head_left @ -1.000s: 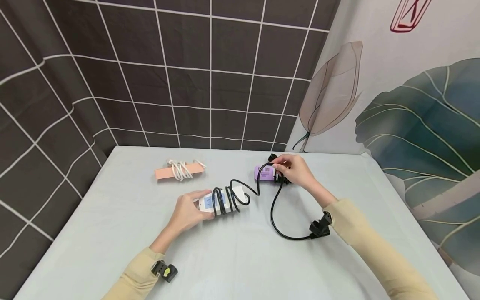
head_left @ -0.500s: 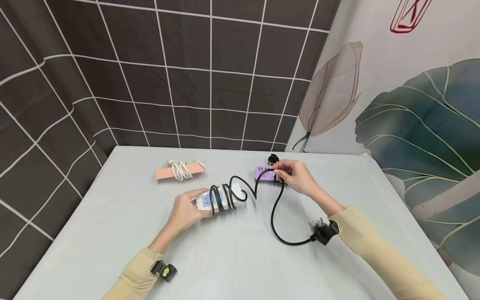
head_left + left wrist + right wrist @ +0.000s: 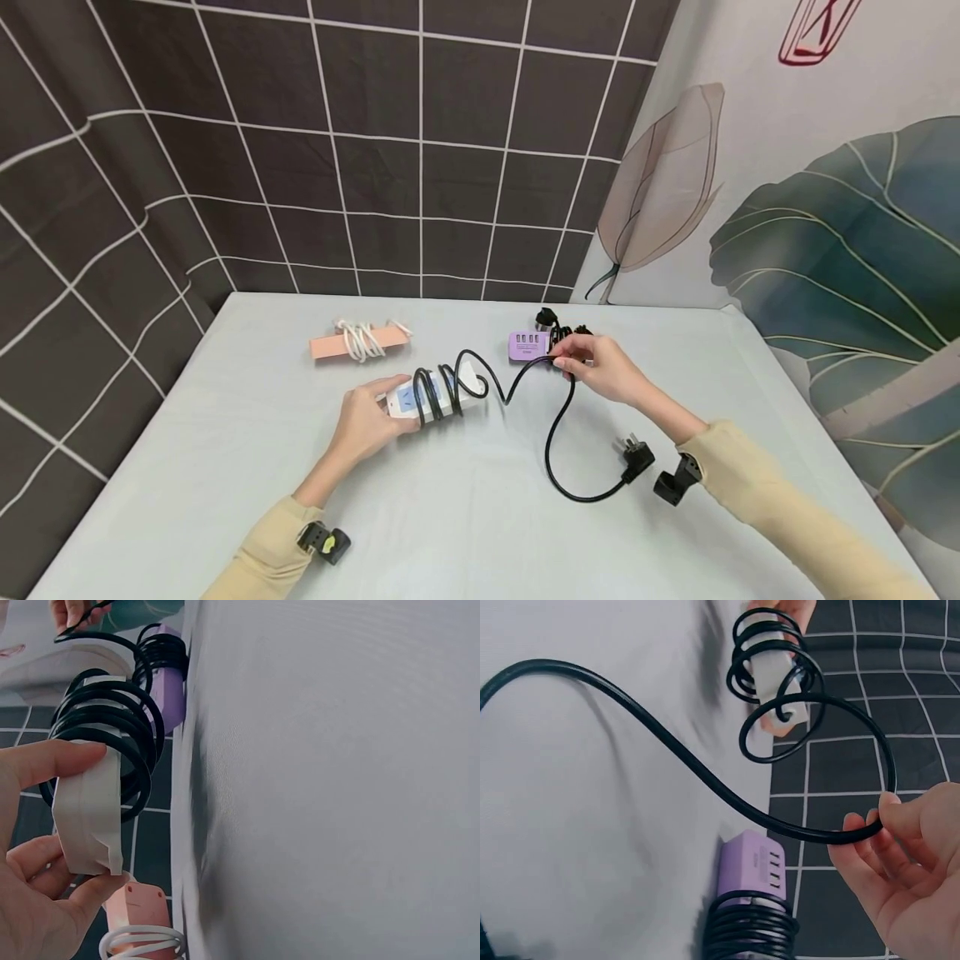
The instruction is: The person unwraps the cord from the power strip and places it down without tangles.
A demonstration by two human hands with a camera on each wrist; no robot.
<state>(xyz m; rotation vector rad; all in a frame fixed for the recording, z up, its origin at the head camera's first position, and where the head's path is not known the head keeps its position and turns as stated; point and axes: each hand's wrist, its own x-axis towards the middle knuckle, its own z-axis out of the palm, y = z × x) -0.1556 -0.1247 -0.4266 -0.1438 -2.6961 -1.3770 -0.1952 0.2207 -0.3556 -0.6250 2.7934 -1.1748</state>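
My left hand (image 3: 367,421) grips one end of a white power strip (image 3: 88,806) with blue socket faces, held tilted above the table. Several loose coils of black cord (image 3: 776,646) go around the strip's body. From the strip the cord runs right to my right hand (image 3: 606,367), which pinches it between thumb and fingertips (image 3: 891,810). Past that pinch the cord hangs in a curve down to its black plug (image 3: 637,459), prongs pointing up. Just behind the right hand sits a purple power strip (image 3: 528,346) with its own black cord wound round one end.
A pink power strip (image 3: 326,347) wrapped in white cord (image 3: 363,342) lies at the back left of the white table (image 3: 465,517). Behind the table hangs a dark gridded curtain (image 3: 375,167). Small cameras (image 3: 324,542) sit on both wrists.
My right hand has moved toward me and slightly right with the pinched cord, uncovering more of the purple strip. The plug hangs free of the wrist camera. The left hand shifts slightly left.
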